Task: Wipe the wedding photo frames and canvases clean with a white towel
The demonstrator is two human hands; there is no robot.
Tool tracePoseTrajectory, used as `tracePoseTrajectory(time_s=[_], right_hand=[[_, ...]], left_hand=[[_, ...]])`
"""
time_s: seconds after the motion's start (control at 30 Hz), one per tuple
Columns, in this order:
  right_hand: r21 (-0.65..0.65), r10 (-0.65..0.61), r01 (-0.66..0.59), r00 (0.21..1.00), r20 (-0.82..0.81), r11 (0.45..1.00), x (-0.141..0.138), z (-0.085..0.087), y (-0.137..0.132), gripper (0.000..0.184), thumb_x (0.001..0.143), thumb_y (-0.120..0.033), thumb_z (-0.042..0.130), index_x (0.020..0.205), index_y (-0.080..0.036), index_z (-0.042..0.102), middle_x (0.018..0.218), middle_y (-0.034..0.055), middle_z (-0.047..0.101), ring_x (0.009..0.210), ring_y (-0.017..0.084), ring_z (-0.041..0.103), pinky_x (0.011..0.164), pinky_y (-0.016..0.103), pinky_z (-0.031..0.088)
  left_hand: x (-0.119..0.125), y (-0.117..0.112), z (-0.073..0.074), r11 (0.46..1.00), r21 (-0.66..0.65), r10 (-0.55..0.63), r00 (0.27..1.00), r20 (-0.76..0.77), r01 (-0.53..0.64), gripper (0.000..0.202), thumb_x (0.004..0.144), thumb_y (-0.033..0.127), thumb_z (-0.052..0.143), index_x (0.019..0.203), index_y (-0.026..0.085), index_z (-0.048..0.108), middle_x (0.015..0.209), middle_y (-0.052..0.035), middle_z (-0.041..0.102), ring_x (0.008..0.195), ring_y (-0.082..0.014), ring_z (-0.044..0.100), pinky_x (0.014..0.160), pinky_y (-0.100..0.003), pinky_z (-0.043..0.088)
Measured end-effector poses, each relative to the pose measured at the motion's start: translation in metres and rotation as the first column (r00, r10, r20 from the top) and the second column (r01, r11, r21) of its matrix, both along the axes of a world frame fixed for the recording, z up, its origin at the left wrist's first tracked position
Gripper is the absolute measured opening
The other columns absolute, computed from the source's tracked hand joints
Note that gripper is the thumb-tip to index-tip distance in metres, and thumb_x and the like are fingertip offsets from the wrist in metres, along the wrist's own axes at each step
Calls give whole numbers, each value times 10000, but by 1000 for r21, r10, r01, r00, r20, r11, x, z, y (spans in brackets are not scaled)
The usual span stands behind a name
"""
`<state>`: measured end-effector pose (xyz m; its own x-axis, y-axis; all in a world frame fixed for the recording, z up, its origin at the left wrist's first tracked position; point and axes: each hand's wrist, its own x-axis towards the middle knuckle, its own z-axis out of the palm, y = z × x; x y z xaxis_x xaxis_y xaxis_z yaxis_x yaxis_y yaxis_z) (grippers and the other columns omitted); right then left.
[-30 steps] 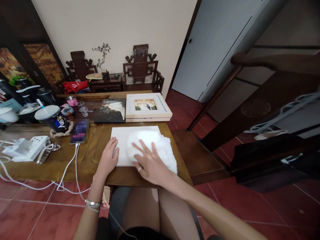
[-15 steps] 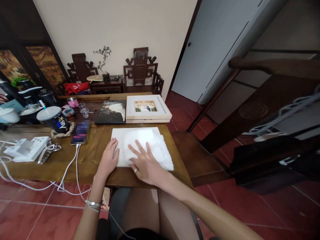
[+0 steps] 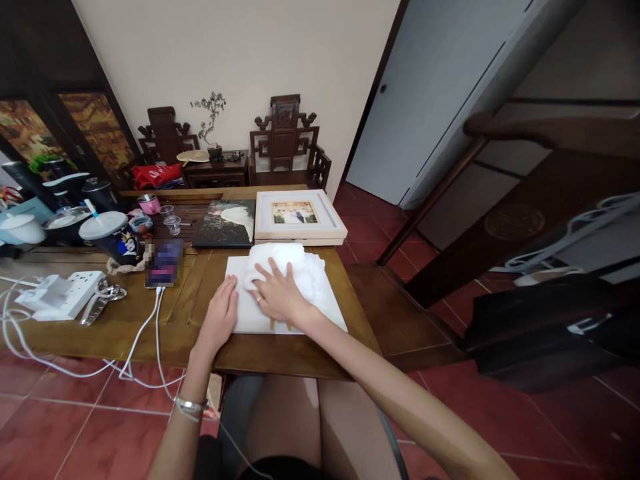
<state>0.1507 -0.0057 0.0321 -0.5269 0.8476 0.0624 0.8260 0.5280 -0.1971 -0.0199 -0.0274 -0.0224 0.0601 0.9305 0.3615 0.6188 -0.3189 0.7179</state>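
A flat white board or album (image 3: 325,313) lies at the table's near edge, with a few small gold-coloured marks near its lower side. On it rests a folded white cloth (image 3: 287,253). My right hand (image 3: 280,295) presses flat on the cloth with its fingers spread; a ring shows on one finger. My left hand (image 3: 220,312) lies along the board's left edge, fingers stretched out and close together. Behind the board are a dark photo panel (image 3: 220,230) and a pale framed wedding photo box (image 3: 333,227).
To the left lie a phone (image 3: 165,263) on charging cables, a white power strip (image 3: 83,293) and a lidded drink cup (image 3: 113,237). Small clear cups (image 3: 173,223) stand farther back. A dark wooden chair (image 3: 475,207) is at the right of the table.
My right hand has slid the cloth away from me and slightly left, uncovering the board's lower right part and its gold-coloured marks. My left hand has stayed at the board's left edge.
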Motion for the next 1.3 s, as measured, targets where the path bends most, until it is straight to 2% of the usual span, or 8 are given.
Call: tracePoseTrajectory(time_s=[0.2, 0.3, 0.43, 0.57, 0.7, 0.97, 1.07, 1.3], right_hand=[[64, 262, -259, 964, -46, 964, -10, 0, -29, 334, 943, -303, 405, 1110, -185, 669, 1492, 86, 385, 1410, 378, 179, 1085, 677, 118], [28, 356, -355, 928, -112, 934, 5, 5, -59, 291, 928, -301, 436, 1031, -208, 692, 1418, 66, 493, 1395, 343, 251, 1099, 643, 139], [-37, 296, -307, 939, -172, 951, 31, 13, -73, 272, 927, -278, 433, 971, -214, 694, 1226, 78, 644, 1364, 277, 342, 1129, 559, 162], [-46, 145, -150, 984, -104, 988, 40, 15, -48, 311, 941, -273, 399, 1065, -168, 664, 1173, 147, 656, 1367, 265, 341, 1130, 507, 186], [-58, 12, -17, 996, -89, 998, 17, 14, -5, 384, 967, -315, 331, 1122, -137, 634, 1227, 182, 618, 1355, 312, 338, 1082, 558, 215], [-76, 43, -55, 987, -157, 996, -41, 18, 41, 353, 961, -308, 327, 1026, -188, 653, 1143, 118, 662, 1181, 289, 503, 1019, 511, 279], [-88, 6, -21, 984, -176, 996, -26, 19, 43, 366, 970, -327, 320, 1005, -177, 652, 1142, 126, 663, 1117, 280, 556, 985, 445, 326], [-96, -158, 142, 969, -192, 985, 63, 7, 40, 424, 990, -347, 245, 966, -163, 627, 1051, 133, 689, 1056, 302, 597, 928, 414, 392]], left_hand=[[-3, -1, 7, 996, -17, 83, 927, 366, -83, 519, 988, 424, 233, 1373, 135, 428, 1410, -136, 494, 1307, -220, 466, 1095, -399, 370], [-1, -2, 5, 992, 9, 121, 953, 278, -129, 509, 989, 412, 242, 1353, 130, 461, 1401, -132, 504, 1310, -220, 460, 1117, -410, 340], [4, -3, 3, 996, 48, 73, 997, 26, -74, 459, 971, 348, 319, 1313, 109, 510, 1390, -148, 514, 1312, -228, 459, 1137, -424, 315], [5, -1, -1, 998, 59, -13, 996, -91, 19, 404, 944, 300, 384, 1269, 133, 556, 1377, -141, 529, 1324, -233, 447, 1133, -432, 327], [3, 1, -3, 997, 73, -25, 991, -133, 35, 381, 927, 271, 412, 1226, 114, 588, 1343, -166, 555, 1314, -253, 459, 1118, -448, 347], [4, -1, 5, 995, 81, -39, 986, -159, 52, 329, 922, 223, 402, 1163, 157, 616, 1300, -139, 590, 1293, -251, 480, 1092, -442, 377], [3, 0, 0, 996, 85, -15, 989, -150, 28, 338, 915, 236, 419, 1178, 136, 605, 1320, -152, 574, 1293, -251, 482, 1103, -444, 366], [1, 2, -9, 995, 101, -1, 994, -109, 12, 326, 899, 235, 441, 1167, 155, 609, 1319, -143, 577, 1287, -244, 492, 1107, -463, 365]])
